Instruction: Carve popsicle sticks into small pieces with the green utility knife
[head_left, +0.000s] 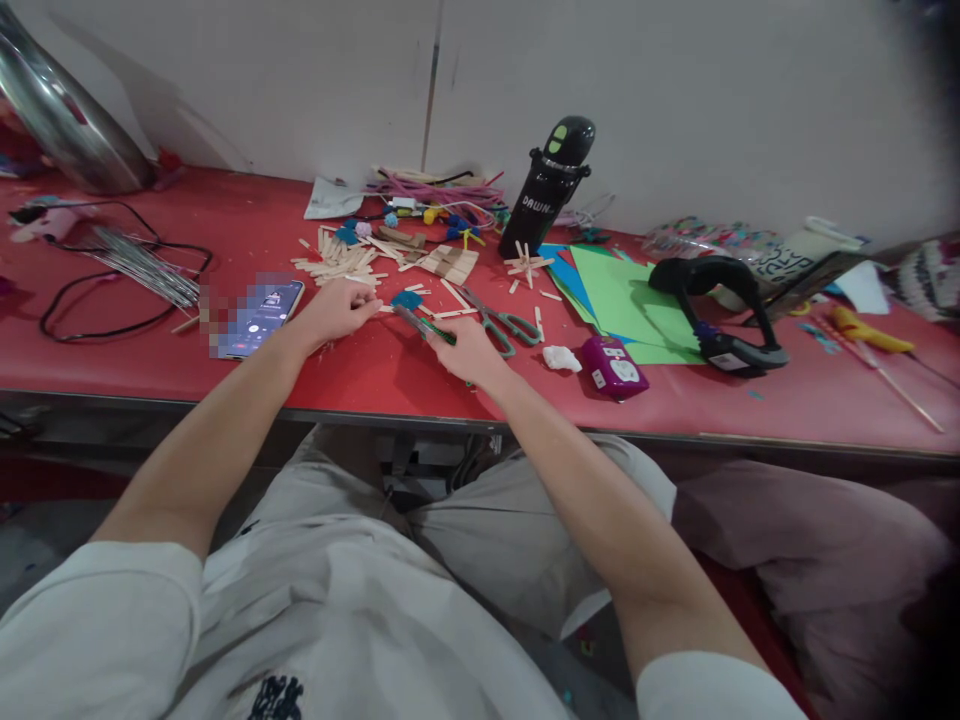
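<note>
My left hand [339, 308] rests low over the red table, its fingers curled together in a pinch. At their tips shows the end of a pale wooden stick [387, 308]. My right hand [469, 352] is closed around a slim utility knife [441, 332] with a green handle, its grey front end pointing left toward my other hand. Just beyond the knife lies a dark blue scrap [407, 299]. Loose wooden sticks [341, 260] are heaped behind my left hand. Grey-handled scissors [499, 322] lie open by my right hand.
A phone [268, 315] lies left of my hands. Behind stand a black bottle [544, 190] and a pile of pipe cleaners [442, 190]. To the right are a stick star [528, 264], a purple box [613, 368], green paper [630, 290] and a black headset strap [716, 300]. Another person's leg [817, 550] is beside me.
</note>
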